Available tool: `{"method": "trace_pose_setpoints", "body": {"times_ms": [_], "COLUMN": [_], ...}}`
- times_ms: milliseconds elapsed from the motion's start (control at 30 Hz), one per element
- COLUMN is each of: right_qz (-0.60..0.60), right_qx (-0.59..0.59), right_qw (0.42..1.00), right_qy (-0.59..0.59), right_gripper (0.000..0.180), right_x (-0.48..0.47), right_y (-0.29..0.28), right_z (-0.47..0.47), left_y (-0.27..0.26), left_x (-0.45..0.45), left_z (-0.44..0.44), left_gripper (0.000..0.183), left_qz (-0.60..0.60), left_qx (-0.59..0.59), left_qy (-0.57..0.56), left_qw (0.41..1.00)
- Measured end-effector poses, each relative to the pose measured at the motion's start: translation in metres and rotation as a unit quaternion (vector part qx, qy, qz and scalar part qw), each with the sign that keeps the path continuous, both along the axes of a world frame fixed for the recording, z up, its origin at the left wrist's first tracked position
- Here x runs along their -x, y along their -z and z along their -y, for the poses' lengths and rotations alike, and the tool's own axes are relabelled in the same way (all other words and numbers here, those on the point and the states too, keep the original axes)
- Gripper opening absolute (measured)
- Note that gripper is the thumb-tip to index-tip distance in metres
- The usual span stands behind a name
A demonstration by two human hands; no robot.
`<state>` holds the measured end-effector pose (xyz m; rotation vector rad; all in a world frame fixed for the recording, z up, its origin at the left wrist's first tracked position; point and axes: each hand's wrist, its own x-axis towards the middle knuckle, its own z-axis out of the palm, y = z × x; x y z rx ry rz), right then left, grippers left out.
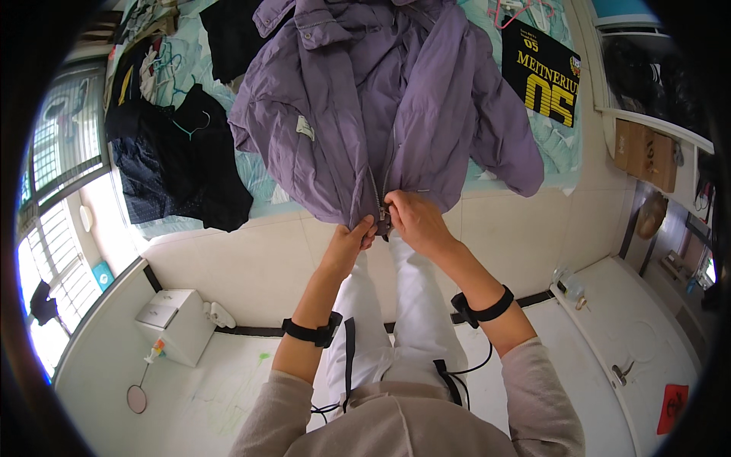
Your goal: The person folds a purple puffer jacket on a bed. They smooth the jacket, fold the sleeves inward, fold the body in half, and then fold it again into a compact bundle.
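Observation:
A purple padded jacket [331, 120] lies front up on the bed, its hem towards me. The two sides of its front zipper [381, 197] meet at the bottom, where metal teeth and the slider show. My left hand [355, 240] pinches the hem just left of the zipper's lower end. Right beside the slider, my right hand [414, 220] grips the other side with bent fingers; whether they hold the pull tab or the cloth is hidden. Above the zipper's joined end, the front edges spread apart.
Black garments [177, 160] with a hanger lie at the bed's left. On the right are a black printed shirt [539, 74] and a pink hanger [502, 20]. A white bedside cabinet [177, 325] stands lower left; shelves with cardboard boxes [645, 154] are at the right.

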<state>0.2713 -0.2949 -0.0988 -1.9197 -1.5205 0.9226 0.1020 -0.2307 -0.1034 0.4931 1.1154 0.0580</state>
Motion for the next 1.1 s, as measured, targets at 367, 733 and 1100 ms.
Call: {"method": "trace_pose_setpoints", "body": {"times_ms": [367,733,1100], "right_qz": [-0.036,-0.019,-0.066], "right_qx": [0.009,-0.081,-0.076], "right_qw": [0.999,0.988,0.995], "right_qy": [0.010,-0.132,-0.004], "right_gripper": [0.012,0.017,0.020], "right_x": [-0.006,-0.003,0.011], "right_y": [-0.016,-0.017,-0.021], "right_z": [-0.009,-0.041,-0.060], "left_y": [-0.006,-0.011,-0.033], "left_x": [-0.010,-0.009,-0.003], "left_z": [0.000,0.002,-0.029], "left_gripper": [0.016,0.012,0.015], "left_qz": [-0.112,-0.050,-0.031], "left_qx": [-0.077,-0.145,-0.166], "left_qy": [0.023,-0.009,-0.050], "left_qw": [0.990,0.988,0.984]}}
